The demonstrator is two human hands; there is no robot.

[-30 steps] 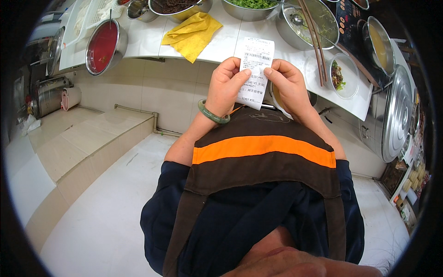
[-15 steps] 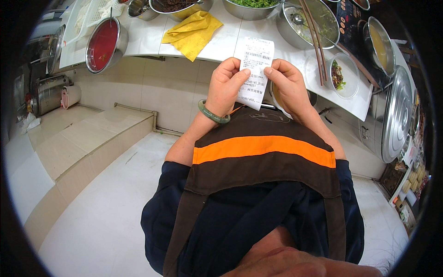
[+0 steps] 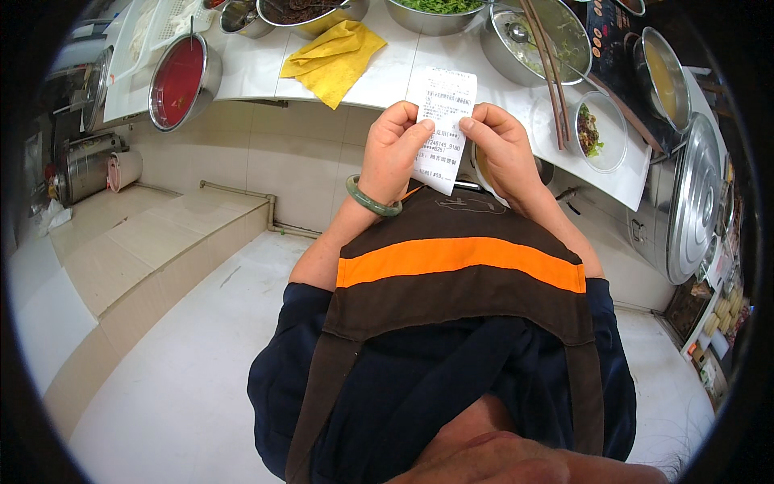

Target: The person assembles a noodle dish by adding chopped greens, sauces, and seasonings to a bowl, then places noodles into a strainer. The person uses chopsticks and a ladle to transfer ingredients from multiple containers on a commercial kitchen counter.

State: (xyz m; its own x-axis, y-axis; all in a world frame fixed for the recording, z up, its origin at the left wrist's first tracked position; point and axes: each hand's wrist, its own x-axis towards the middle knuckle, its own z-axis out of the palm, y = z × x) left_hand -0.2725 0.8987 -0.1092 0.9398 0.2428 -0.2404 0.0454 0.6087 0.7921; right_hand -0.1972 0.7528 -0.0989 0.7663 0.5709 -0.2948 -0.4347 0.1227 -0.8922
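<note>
A printed paper receipt (image 3: 441, 133) is stretched between my two hands, in front of the apron and just off the counter's near edge. Its left edge is pinched by my left hand (image 3: 393, 145), thumb on top; a green bangle (image 3: 373, 197) circles that wrist. The thumb and fingers of my right hand (image 3: 504, 145) grip the right edge. Beyond the left hand a yellow cloth (image 3: 333, 63) lies crumpled on the counter, partly over its edge. To the right stands a clear bowl (image 3: 614, 133) with chopped greens and brown bits inside.
Along the white counter (image 3: 250, 68) stand a bowl of red liquid (image 3: 179, 81), a bowl of chopped greens (image 3: 439, 6) and a steel pot (image 3: 504, 56) with brown chopsticks (image 3: 548, 68) across it. At far right are a bowl of yellowish liquid (image 3: 663, 77) and a large lidded pot (image 3: 693, 202).
The receipt has tilted slightly and its lower end has shifted a little to the left and down. Both hands keep hold of it, almost unmoved.
</note>
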